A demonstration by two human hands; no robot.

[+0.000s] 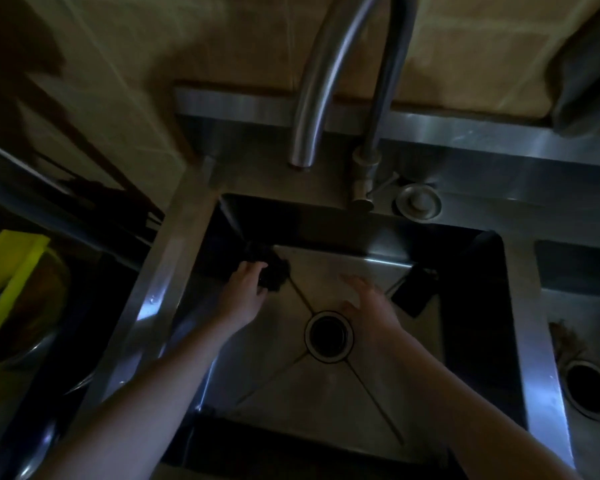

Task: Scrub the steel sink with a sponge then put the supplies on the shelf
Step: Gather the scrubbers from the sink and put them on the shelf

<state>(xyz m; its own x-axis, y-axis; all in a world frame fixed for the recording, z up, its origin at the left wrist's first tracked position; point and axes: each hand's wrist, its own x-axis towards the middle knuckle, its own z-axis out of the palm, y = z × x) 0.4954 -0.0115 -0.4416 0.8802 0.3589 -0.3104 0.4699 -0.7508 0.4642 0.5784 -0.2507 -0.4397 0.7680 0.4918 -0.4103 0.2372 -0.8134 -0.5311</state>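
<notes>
Left hand [245,289] grips crumpled sponge [272,271], axis unclear.

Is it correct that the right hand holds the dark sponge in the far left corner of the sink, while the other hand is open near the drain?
Not quite: the head view shows the left hand holding the dark sponge there. The right hand is the open one near the drain.

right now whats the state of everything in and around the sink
left hand: closed on the dark sponge
dark sponge: held at the basin's far left corner
right hand: open, empty, beside the drain
faucet: no water visible
drain: open, unplugged
steel sink: no standing water
dark flat object: lying at the basin's right side
</notes>
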